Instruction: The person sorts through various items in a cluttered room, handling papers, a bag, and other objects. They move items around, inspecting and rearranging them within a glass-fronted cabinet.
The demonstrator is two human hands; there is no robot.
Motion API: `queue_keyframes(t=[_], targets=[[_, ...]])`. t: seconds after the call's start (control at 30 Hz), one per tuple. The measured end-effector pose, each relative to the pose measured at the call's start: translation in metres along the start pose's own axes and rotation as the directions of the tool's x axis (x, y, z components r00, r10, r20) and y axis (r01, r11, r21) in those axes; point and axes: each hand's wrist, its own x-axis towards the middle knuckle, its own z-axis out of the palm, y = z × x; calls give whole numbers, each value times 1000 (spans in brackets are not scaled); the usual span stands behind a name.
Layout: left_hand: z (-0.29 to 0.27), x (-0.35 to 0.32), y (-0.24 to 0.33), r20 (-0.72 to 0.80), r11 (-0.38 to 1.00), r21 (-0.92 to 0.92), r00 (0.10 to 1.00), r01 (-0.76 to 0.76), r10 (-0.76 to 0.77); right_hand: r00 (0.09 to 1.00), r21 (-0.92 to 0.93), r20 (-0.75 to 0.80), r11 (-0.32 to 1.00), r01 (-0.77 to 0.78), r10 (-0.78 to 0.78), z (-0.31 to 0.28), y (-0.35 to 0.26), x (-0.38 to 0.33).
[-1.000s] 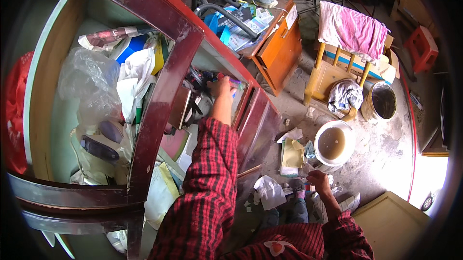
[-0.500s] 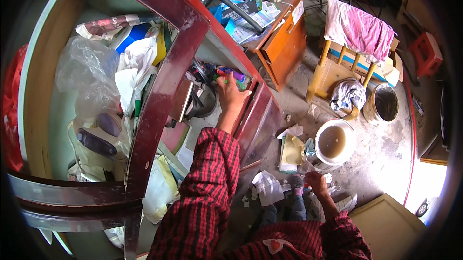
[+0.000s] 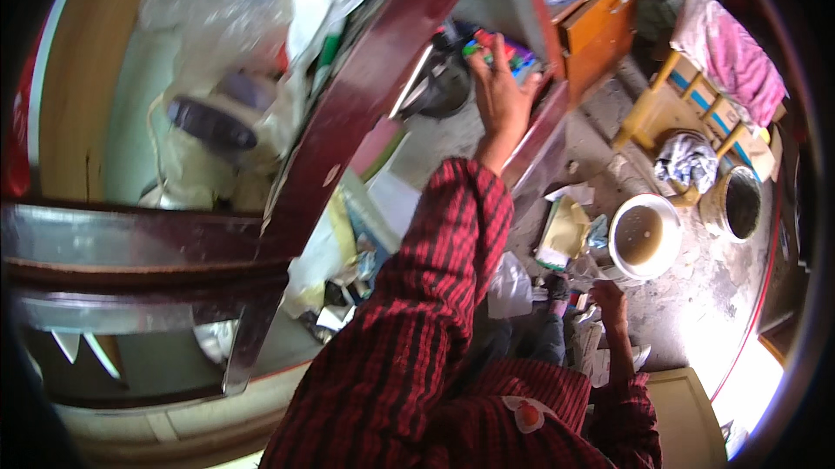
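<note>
My left hand [image 3: 503, 95] reaches into a compartment of the dark red wooden cabinet [image 3: 383, 60]. Its fingers are apart, over a pile of small red, green and blue items [image 3: 513, 53] whose kind I cannot make out. Beside the pile lies a round black object [image 3: 445, 86]. Lower down, near my legs, my right hand [image 3: 611, 302] has its fingers curled together; whatever they may hold is hidden. A crumpled piece of clear plastic [image 3: 584, 269] is close to that hand.
Behind the cabinet glass frame are plastic bags [image 3: 226, 8] and a dark purple handled object [image 3: 209, 124]. On the floor stand a white bucket of murky liquid [image 3: 645, 236], a dirty pail [image 3: 741, 204], and a wooden chair [image 3: 652, 113] draped with a pink cloth [image 3: 731, 52]. Papers [image 3: 511, 286] lie about.
The view has shifted, so the cabinet and floor items appear elsewhere in the picture. My left hand stays over the coloured items in the compartment. My right hand remains low and curled.
</note>
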Motion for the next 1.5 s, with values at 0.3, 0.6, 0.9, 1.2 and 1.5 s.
queue_keyframes(t=[0.3,0.6,0.9,1.2,1.5], targets=[[-226,-186,-130,-41,768,598,965,230,-258,992,24,124,999,-34,30,51,-30,-17],[-310,-199,-161,95,571,739,785,357,-613,904,167,381,976,141,-195,180,-117,-40],[-366,-237,-147,-79,665,711,965,229,-248,840,168,490,971,171,-233,238,-131,-71],[-351,-287,-73,131,985,172,990,22,-45,731,609,663,686,-399,-163,296,-189,-111],[-355,-307,-101,248,992,87,963,86,-106,784,726,600,519,-451,-159,310,-146,-97]])
